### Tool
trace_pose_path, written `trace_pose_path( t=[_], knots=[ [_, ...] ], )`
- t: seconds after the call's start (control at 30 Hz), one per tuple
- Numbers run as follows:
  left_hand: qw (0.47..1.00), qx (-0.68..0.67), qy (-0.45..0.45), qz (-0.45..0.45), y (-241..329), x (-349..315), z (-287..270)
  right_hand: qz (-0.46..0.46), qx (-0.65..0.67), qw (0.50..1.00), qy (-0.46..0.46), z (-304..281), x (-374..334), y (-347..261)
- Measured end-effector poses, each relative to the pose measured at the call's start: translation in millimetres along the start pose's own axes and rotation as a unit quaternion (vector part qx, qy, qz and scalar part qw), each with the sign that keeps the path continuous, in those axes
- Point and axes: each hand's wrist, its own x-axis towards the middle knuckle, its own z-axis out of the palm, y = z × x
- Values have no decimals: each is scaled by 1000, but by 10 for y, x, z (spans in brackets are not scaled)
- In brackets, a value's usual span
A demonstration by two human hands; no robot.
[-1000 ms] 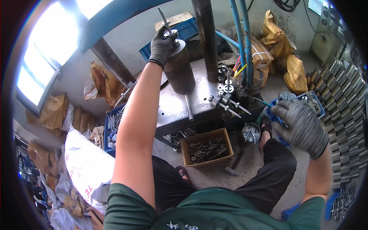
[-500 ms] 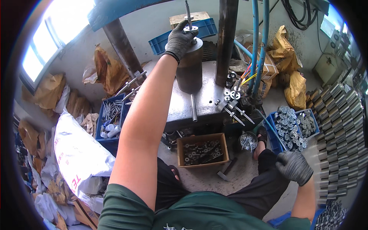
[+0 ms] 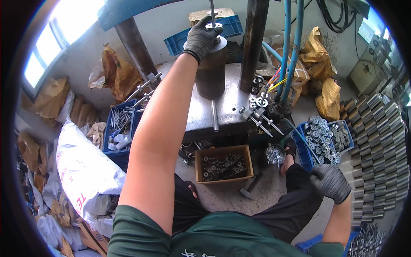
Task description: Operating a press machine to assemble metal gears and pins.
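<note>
My left hand (image 3: 201,39), in a dark grey glove, reaches out over the top of a thick upright steel cylinder (image 3: 210,77). Its fingers close around an upright metal shaft (image 3: 212,10) at a pale round disc (image 3: 214,25) fitted on it; the palm hides part of the grip. Below the cylinder, a short steel rod (image 3: 215,118) lies on the metal press table (image 3: 192,109). My right hand (image 3: 330,183), gloved alike, rests by my right knee with its fingers curled in, and nothing shows in it.
Several shafts with discs (image 3: 260,118) lie at the table's right corner, beside blue hoses (image 3: 287,51). On the floor stand a cardboard box (image 3: 224,180) of small metal parts, a hammer (image 3: 250,187), a round tin (image 3: 275,154) and a blue crate (image 3: 303,150) of wheel-like discs. Metal tubes (image 3: 376,154) are stacked right.
The shaft under my left hand sits slightly higher in the picture, while the whole view has shifted a little. My right hand stays by the knee.
</note>
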Motion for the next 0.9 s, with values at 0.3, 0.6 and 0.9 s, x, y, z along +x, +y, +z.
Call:
trace_pose_path(
  t=[0.3, 0.6, 0.9],
  knots=[
    [990, -67, 4, -122, 641, -261, -194, -131, -31, 901, 413, -522, 582, -39],
    [979, -167, -12, -120, 521, -213, -218, -141, 33, 854, 499, -1232, 1694, 251],
    [993, -76, 10, -88, 535, -262, -275, 43, 3, 989, 142, -691, 519, -96]
  ],
)
